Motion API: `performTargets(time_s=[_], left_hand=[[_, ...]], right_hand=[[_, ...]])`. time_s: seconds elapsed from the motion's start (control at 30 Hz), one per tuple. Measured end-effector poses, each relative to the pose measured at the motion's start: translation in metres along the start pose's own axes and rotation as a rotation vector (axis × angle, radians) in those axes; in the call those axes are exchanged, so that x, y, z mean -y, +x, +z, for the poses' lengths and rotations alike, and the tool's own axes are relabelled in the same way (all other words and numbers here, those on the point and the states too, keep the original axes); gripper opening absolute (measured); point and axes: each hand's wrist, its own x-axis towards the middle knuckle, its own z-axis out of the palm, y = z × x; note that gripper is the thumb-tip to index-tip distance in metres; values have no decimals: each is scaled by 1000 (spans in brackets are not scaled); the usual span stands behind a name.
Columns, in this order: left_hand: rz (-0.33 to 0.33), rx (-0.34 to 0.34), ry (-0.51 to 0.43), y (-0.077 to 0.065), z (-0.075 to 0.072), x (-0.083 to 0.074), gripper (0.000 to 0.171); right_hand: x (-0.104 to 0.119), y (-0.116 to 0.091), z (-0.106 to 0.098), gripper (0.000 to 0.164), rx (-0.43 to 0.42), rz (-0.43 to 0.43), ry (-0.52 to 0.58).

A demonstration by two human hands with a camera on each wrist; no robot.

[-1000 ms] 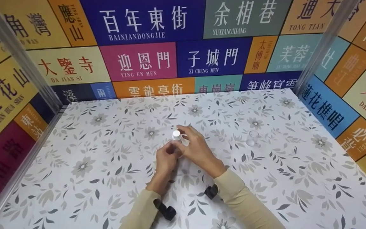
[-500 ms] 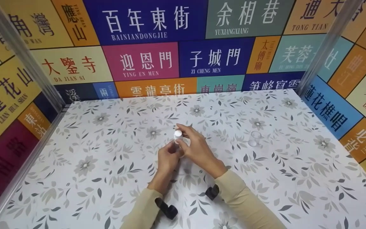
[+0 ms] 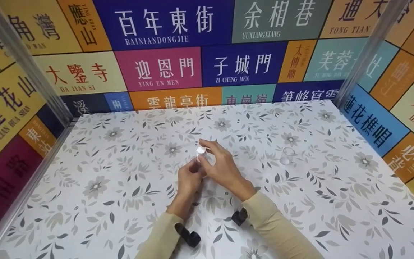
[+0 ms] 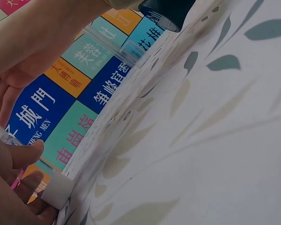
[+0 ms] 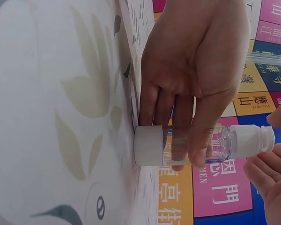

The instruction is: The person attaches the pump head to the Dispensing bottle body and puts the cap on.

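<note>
A small clear bottle [image 5: 218, 143] with a white base [image 5: 149, 146] and a white ridged top [image 3: 201, 150] stands upright on the table at the centre. Low around its clear body, my left hand [image 3: 189, 178] grips it with thumb and fingers, as the right wrist view shows. My right hand [image 3: 222, 166] is curled around the white top, thumb on the near side and fingers on the far side. Only the fingers of that hand appear at the edge of the right wrist view. In the left wrist view, the left hand [image 4: 11, 176] hides most of the bottle.
To the right of the hands, a small clear cup-shaped cap [image 3: 287, 157] rests on the flower-patterned tabletop [image 3: 138, 216]. Printed panels [image 3: 160, 68] with Chinese lettering rise behind and at both sides. Each wrist carries a black camera strap [image 3: 189, 235].
Both hands stay at the bottle. The right fingers have shifted only slightly about the white top, and the head view has moved a little. The clear cap stays in place.
</note>
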Motion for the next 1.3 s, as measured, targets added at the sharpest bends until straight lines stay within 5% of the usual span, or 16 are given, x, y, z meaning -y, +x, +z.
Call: performTargets(time_s=[0.77, 1.3], left_hand=[[26, -9, 8, 0, 0, 0, 32], [24, -24, -37, 0, 1, 1, 35]], right_hand=[[3, 2, -2, 42, 21, 42, 12], [-1, 2, -4, 42, 42, 24, -137]])
